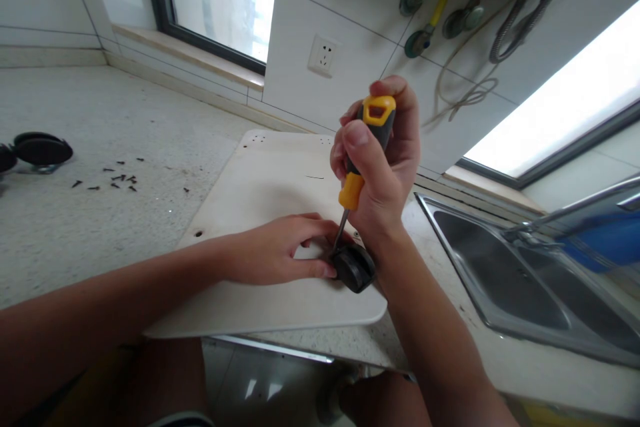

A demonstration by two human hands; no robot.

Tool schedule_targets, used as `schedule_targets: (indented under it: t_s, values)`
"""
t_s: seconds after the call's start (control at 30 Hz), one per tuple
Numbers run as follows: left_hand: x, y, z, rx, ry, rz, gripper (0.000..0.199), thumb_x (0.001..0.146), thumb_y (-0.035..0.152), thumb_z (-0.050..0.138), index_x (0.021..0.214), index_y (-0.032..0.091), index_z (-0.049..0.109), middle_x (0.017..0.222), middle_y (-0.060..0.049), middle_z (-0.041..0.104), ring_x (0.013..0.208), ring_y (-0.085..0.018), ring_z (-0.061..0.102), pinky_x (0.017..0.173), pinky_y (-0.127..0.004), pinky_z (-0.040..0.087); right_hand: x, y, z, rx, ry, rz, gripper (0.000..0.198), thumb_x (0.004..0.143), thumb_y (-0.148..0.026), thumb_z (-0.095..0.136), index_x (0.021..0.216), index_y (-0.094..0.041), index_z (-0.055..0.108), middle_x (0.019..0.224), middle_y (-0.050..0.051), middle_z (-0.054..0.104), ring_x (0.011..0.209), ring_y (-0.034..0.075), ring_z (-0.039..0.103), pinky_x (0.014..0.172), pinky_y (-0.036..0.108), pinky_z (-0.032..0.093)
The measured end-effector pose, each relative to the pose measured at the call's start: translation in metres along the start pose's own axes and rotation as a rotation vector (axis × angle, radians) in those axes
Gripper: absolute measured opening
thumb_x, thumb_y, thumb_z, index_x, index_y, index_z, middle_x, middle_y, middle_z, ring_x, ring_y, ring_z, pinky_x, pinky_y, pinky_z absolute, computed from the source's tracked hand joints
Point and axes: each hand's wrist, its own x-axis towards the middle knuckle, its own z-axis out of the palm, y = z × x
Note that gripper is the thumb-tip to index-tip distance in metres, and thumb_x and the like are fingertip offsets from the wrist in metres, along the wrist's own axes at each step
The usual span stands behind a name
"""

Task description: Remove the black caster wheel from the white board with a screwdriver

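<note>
**Caster wheel being screwed onto a pale board at the counter's edge**

The caster wheel (354, 268), small and black, sits at the near right corner of a cream board (260, 187) that lies flat on a speckled counter (75, 227). The board serves as the landmark here.

The left hand (280, 250) lies flat on the board just left of the caster, fingers curled against it and pinching it steady. The right hand (385, 160) is closed in a fist around a yellow and black screwdriver (363, 160), held nearly upright above the caster, its tip down at the caster's mounting plate.

Judged from this, the step in hand is driving a screw at the caster's base. The next move seems to call for steady downward pressure while turning, with the left hand keeping the caster from twisting. Whether the screw is seated cannot be made out.

The board's near edge overhangs the counter's front, and the caster sits close to that corner, so hard pressing could tip or slide the board. To the right of the board, close by, lies a steel sink (525, 280). Behind the board rises a tiled wall with a socket (323, 55). Far left of the board lie loose dark screws (117, 179) and another black wheel (43, 149), with open counter between.
</note>
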Motion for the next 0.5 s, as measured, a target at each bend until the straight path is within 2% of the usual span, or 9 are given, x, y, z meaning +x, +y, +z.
schedule_targets:
  t_s: [0.1,0.23,0.3,0.4,0.43,0.5]
  values:
    - [0.0001,0.0007,-0.0001,-0.013,-0.006,0.003,0.032,0.103,0.035,0.080,0.133,0.026,0.074,0.131,-0.007,0.079,0.124,-0.026,0.073,0.113,-0.040,0.052,-0.0007,0.0024,-0.0008,0.006,-0.043,-0.036,0.019,0.098,-0.037,0.070,0.116,-0.034,0.068,0.094,-0.002,0.069,0.052,0.008,0.052,0.040,0.029,0.033]
    - [0.0000,0.0000,0.0005,0.008,-0.003,-0.016,0.032,0.102,0.035,0.080,0.132,0.023,0.075,0.128,-0.008,0.080,0.121,-0.027,0.074,0.110,-0.040,0.053,-0.0016,0.0027,-0.0012,0.050,-0.171,0.004,0.022,0.106,-0.047,0.054,0.122,-0.035,0.063,0.092,-0.002,0.072,0.049,0.011,0.057,0.038,0.029,0.035]
    - [-0.0001,-0.0008,0.0009,0.021,-0.006,-0.010,0.033,0.102,0.035,0.080,0.132,0.023,0.075,0.129,-0.008,0.079,0.123,-0.027,0.073,0.112,-0.041,0.052,-0.0013,0.0018,-0.0007,0.066,-0.146,0.024,0.021,0.103,-0.050,0.063,0.119,-0.036,0.063,0.087,-0.004,0.066,0.051,0.010,0.052,0.040,0.027,0.035]
    - [-0.0003,-0.0014,0.0008,0.022,-0.010,0.013,0.033,0.103,0.034,0.079,0.135,0.025,0.074,0.134,-0.007,0.079,0.127,-0.027,0.071,0.117,-0.042,0.049,-0.0004,-0.0003,-0.0006,0.015,-0.043,-0.016,0.030,0.089,-0.042,0.084,0.113,-0.037,0.067,0.082,-0.005,0.055,0.054,0.008,0.039,0.043,0.026,0.032]
    - [-0.0003,-0.0013,0.0006,0.022,-0.008,0.012,0.034,0.103,0.034,0.080,0.135,0.026,0.074,0.134,-0.007,0.079,0.128,-0.027,0.071,0.117,-0.043,0.050,-0.0003,-0.0012,-0.0008,-0.019,-0.026,-0.031,0.031,0.088,-0.040,0.085,0.114,-0.037,0.069,0.082,-0.004,0.055,0.054,0.008,0.040,0.044,0.027,0.033]
    - [-0.0004,-0.0010,0.0001,0.021,-0.006,-0.001,0.034,0.103,0.034,0.080,0.136,0.025,0.074,0.132,-0.007,0.079,0.126,-0.027,0.072,0.115,-0.042,0.051,-0.0010,-0.0029,-0.0015,-0.072,-0.022,-0.039,0.022,0.094,-0.040,0.077,0.115,-0.036,0.072,0.086,-0.003,0.061,0.055,0.008,0.046,0.046,0.028,0.037]
